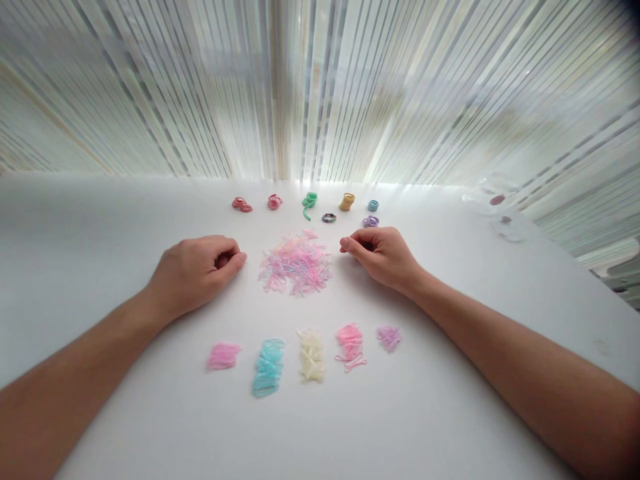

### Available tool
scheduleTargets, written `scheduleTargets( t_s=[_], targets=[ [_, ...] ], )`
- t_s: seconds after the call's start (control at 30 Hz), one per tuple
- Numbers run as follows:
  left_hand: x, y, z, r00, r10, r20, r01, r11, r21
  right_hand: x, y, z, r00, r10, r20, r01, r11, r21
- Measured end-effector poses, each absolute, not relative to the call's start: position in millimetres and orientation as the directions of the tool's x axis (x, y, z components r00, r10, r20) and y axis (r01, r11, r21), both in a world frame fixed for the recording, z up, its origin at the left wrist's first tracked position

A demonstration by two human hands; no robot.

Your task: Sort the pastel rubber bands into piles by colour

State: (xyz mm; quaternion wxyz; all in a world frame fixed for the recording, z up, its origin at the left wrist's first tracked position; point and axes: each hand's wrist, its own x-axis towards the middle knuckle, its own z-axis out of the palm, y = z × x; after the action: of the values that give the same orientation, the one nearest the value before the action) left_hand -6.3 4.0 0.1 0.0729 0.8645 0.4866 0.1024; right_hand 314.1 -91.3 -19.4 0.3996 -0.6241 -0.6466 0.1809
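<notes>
A loose pile of pink, lilac and pale bands (pixel 297 265) lies on the white table between my hands. My left hand (pixel 204 270) rests left of the pile, fingers curled in and closed, with nothing visible in it. On the pile's right, my right hand (pixel 377 252) is also curled, thumb against the fingers, nothing visible in it. Nearer to me is a row of sorted bundles: mauve (pixel 224 356), light blue (pixel 269 367), cream (pixel 312 357), pink (pixel 351 347) and a small purple one (pixel 389 338).
Behind the pile stand coiled bundles in red (pixel 241 205), pink (pixel 275 202), green (pixel 310 201), yellow (pixel 347 202), blue (pixel 373 205) and purple (pixel 371 221), with a dark multicoloured ring (pixel 329 218). Clear plastic pieces (pixel 505 220) lie far right. A striped curtain (pixel 300 87) borders the table's back.
</notes>
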Motion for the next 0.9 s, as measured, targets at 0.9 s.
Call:
scheduleTargets(
  t_s=[0.9],
  targets=[
    [-8.6, 4.4, -1.0, 0.517, 0.847, 0.125, 0.817, -0.532, 0.221, 313.1, -85.2, -23.4, -0.063, 0.949, 0.308, 0.737, 0.253, -0.627]
  ],
)
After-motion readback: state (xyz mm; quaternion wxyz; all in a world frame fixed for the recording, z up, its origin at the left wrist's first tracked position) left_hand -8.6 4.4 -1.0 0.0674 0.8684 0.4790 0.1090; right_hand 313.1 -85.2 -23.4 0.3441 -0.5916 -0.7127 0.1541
